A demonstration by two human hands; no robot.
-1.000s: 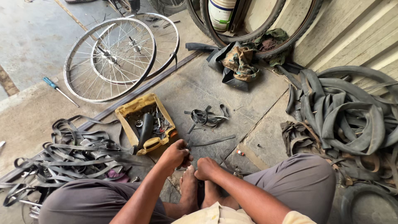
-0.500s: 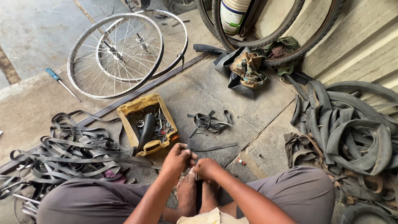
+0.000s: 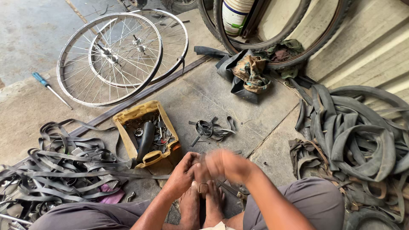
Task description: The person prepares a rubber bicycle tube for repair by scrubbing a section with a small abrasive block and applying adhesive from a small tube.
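Left hand [image 3: 184, 172] and blurred right hand [image 3: 228, 164] meeting above bare feet, forearms angled inward, fingers curled

One camera sits on the person's head. It looks down, close over both hands [image 3: 208, 170] and out across the floor [image 3: 200, 89].

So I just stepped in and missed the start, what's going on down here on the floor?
A person sits on the concrete floor, both hands brought together just above their bare feet. The left hand and right hand seem to work a small part between them; the right is blurred, so what it is can't be told. A yellow tray of tools lies just ahead, two bicycle wheels beyond, and old inner tubes heaped on both sides.
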